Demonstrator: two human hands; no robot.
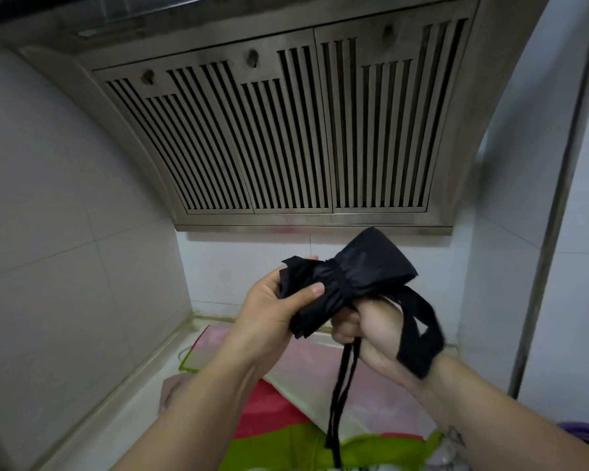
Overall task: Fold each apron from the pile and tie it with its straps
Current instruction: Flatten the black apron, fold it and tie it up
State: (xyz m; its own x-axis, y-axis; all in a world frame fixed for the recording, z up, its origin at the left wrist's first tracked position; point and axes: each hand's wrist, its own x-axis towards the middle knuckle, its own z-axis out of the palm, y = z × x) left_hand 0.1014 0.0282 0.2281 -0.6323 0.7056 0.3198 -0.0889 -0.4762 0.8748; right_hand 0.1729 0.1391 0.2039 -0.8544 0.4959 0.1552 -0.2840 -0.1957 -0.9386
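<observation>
apron bundle (351, 280) centre frame, axis lower-left to upper-right | left hand (272, 309) grasps its lower end | right hand (368, 326) clenches straps (331, 433) beneath middle

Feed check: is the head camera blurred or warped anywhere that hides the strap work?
Head view: the black apron and left hand are sharp; the wide strap loop by the right hand is motion-smeared, while the thin straps below read clearly; the range hood edges bow from wide-angle distortion; light is soft and even, with no glare.
</observation>
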